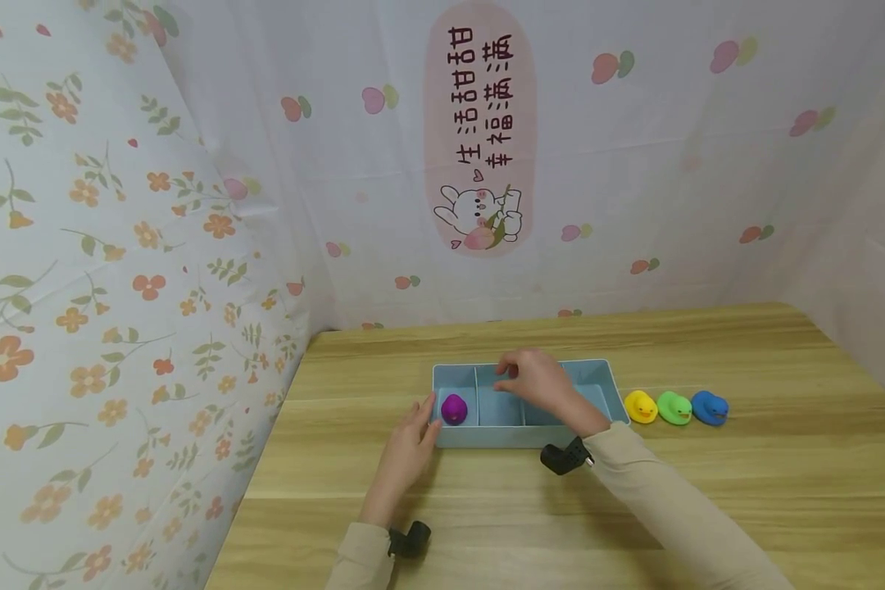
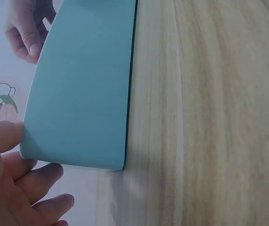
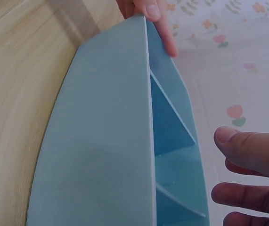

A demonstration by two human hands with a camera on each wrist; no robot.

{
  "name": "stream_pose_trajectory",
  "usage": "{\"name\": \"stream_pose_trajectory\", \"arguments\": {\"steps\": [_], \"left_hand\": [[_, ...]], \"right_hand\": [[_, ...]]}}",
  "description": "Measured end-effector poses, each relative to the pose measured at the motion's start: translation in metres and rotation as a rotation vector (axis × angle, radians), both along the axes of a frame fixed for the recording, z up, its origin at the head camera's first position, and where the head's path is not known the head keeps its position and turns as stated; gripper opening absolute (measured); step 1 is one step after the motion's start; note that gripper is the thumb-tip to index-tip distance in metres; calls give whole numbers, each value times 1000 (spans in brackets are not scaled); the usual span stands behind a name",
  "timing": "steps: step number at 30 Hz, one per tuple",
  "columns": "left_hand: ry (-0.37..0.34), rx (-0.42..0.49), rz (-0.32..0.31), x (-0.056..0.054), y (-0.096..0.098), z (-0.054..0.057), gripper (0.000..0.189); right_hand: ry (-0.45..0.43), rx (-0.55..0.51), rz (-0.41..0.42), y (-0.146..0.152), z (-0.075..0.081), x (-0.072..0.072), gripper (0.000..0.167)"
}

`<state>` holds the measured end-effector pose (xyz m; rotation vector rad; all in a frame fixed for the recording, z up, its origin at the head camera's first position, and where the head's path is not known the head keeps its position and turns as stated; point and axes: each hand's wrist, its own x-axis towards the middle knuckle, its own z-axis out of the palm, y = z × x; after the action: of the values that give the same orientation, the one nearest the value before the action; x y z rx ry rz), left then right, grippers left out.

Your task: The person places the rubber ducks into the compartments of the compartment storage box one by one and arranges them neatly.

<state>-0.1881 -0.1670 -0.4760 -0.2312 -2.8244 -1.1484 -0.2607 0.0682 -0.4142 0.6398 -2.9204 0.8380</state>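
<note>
A light blue divided box (image 1: pixel 487 437) lies lengthwise on the table, and a purple toy duck (image 1: pixel 453 409) sits in its leftmost compartment. At the box's left front corner is my left hand (image 1: pixel 409 442), its thumb against the front side and its fingers along the left end. My right hand (image 1: pixel 537 378) is over the middle of the box, fingers loosely bent and apart. In the right wrist view nothing shows between the right thumb (image 3: pixel 240 145) and fingers. The box's front wall (image 2: pixel 80 89) fills much of the left wrist view.
A yellow duck (image 1: pixel 641 406), a green duck (image 1: pixel 674 408) and a blue duck (image 1: pixel 710 408) stand in a row just right of the box. Behind the wooden table (image 1: pixel 509 524) hangs a printed white cloth (image 1: pixel 369 180), with a floral cloth (image 1: pixel 118 328) at the left.
</note>
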Motion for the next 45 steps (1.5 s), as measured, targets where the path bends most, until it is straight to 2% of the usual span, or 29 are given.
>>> {"name": "stream_pose_trajectory", "arguments": {"steps": [15,24,28,38,45], "left_hand": [[-34,3,17,1,2,2,48],[-14,9,7,0,2,1,48],[7,2,-2,0,1,-1,48],[-15,24,-1,0,0,0,48],[-14,10,-4,1,0,-2,49]], "right_hand": [[33,-31,-21,25,-6,0,18],[-8,-30,-40,39,-9,-1,14],[-3,-34,-43,46,-8,1,15],[24,-36,-41,60,-8,2,13],[32,-26,-83,70,-11,5,15]]}}
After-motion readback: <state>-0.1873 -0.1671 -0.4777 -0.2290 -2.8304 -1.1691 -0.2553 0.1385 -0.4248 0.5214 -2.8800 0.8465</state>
